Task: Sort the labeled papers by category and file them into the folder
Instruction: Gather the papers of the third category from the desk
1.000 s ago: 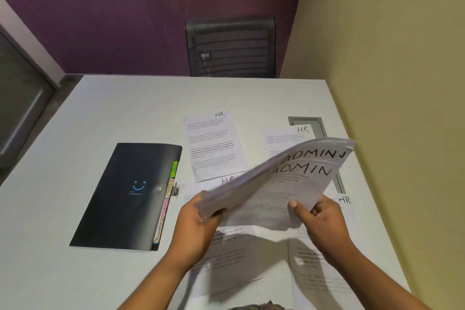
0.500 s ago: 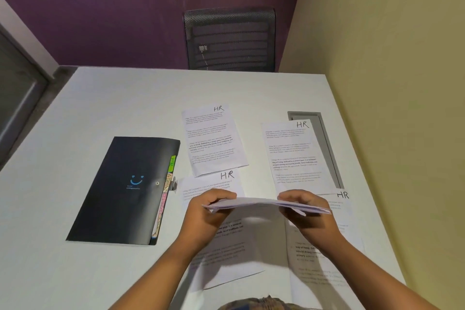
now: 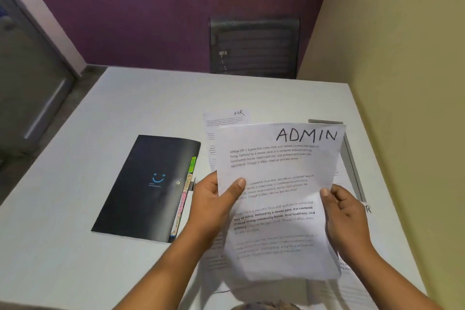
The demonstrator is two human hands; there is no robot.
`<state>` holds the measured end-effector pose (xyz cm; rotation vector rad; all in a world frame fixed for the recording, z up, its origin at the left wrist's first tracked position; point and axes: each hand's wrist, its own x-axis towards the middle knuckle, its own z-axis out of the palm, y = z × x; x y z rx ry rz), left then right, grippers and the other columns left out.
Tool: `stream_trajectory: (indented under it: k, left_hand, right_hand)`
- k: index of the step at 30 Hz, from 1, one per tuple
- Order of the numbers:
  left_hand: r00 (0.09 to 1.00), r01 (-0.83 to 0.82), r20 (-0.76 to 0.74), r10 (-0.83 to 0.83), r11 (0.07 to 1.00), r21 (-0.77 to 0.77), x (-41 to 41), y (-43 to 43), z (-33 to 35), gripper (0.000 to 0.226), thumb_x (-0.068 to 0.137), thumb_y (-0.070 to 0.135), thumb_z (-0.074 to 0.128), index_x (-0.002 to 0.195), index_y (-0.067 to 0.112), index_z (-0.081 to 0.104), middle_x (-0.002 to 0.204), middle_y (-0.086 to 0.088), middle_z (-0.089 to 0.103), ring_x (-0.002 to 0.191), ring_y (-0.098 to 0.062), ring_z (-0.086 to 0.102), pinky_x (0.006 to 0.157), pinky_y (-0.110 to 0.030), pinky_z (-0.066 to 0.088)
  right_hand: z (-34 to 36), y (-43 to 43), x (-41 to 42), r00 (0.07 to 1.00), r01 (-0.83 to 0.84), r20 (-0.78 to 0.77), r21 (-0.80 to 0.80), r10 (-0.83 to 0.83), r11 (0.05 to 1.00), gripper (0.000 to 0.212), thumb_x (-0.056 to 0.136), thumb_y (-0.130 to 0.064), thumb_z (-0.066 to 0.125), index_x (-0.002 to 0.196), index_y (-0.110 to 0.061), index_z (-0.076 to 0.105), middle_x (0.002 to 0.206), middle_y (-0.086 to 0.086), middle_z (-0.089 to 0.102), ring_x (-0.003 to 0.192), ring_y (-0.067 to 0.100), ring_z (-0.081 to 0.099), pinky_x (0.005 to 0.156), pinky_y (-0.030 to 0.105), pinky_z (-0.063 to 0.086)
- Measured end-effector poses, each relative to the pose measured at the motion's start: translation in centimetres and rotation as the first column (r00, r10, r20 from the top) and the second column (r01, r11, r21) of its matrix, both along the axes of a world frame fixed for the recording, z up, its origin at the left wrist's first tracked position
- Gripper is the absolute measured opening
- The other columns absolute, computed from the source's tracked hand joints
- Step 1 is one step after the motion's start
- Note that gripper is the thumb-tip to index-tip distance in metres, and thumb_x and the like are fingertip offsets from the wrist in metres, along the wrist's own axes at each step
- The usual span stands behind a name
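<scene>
I hold a stack of white sheets headed ADMIN [image 3: 276, 171] upright above the table, facing me. My left hand [image 3: 214, 205] grips its left edge with the thumb on the front. On the right edge sits my right hand [image 3: 346, 211], also gripping. A closed black folder [image 3: 146, 184] with a blue smiley and coloured tabs along its right side lies flat to the left, apart from my hands. An HR sheet [image 3: 226, 121] shows behind the stack. Other sheets lie on the table, mostly hidden beneath it.
The white table [image 3: 100, 272] meets a yellow wall [image 3: 402, 83] on the right. A grey cable slot [image 3: 352, 158] runs along that side. A black mesh chair [image 3: 254, 48] stands at the far edge against a purple wall.
The ADMIN stack went from raised and tilted, to flat and edge-on low over the table, to upright facing me now. Both hands kept hold of it.
</scene>
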<state>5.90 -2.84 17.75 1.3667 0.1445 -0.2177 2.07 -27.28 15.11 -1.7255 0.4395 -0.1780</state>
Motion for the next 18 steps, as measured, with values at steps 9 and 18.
stream_trajectory:
  k: [9, 18]
  left_hand:
    - [0.951, 0.269, -0.201, -0.234, 0.948, 0.169, -3.7, 4.2, -1.8, 0.020, 0.092, 0.033, 0.066, 0.111, 0.030, 0.071, 0.107, 0.013, 0.076, 0.095, -0.009, 0.073, 0.075, -0.028, 0.059]
    - [0.974, 0.213, -0.167, -0.155, 0.881, 0.423, -3.6, 7.5, -3.6, 0.009, 0.095, 0.032, 0.064, 0.100, 0.032, 0.072, 0.096, 0.024, 0.074, 0.086, 0.004, 0.070, 0.072, -0.018, 0.057]
  right_hand:
    - [-0.4, 3.1, 0.1, 0.994, 0.108, -0.012, 0.176, -0.108, 0.978, 0.017, 0.099, -0.029, 0.057, 0.099, -0.016, 0.067, 0.084, 0.018, 0.068, 0.075, 0.027, 0.055, 0.073, 0.039, 0.044]
    - [-1.8, 6.2, -1.2, 0.944, -0.103, -0.308, 0.067, 0.119, 0.992, 0.010, 0.091, -0.016, 0.069, 0.099, -0.014, 0.076, 0.096, 0.004, 0.079, 0.086, 0.022, 0.076, 0.076, 0.034, 0.057]
